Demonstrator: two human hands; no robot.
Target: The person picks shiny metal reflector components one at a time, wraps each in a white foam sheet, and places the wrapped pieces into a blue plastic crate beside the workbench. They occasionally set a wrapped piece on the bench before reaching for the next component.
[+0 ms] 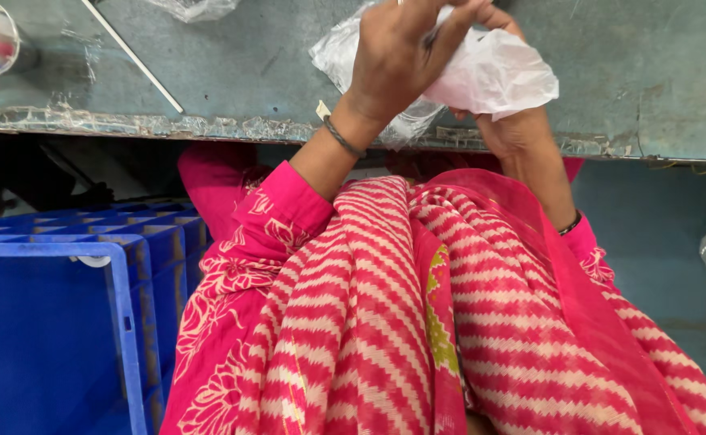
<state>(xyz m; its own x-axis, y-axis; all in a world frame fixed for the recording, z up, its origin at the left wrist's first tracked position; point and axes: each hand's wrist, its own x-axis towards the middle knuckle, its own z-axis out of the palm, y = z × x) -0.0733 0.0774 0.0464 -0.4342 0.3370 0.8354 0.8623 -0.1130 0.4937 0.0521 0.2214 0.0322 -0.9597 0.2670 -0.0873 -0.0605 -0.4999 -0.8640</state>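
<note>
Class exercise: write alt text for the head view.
Both hands, left and right, grip a white plastic bag over a worn grey table. Blue crates stand below.

Thin white plastic bag [494,72], crumpled & bunched, held above grey-green table edge, partly hidden.

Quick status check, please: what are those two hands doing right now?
Left hand and right hand both gripping a white plastic bag over the grey table edge. Blue crates lower left, nothing blocking.
</note>
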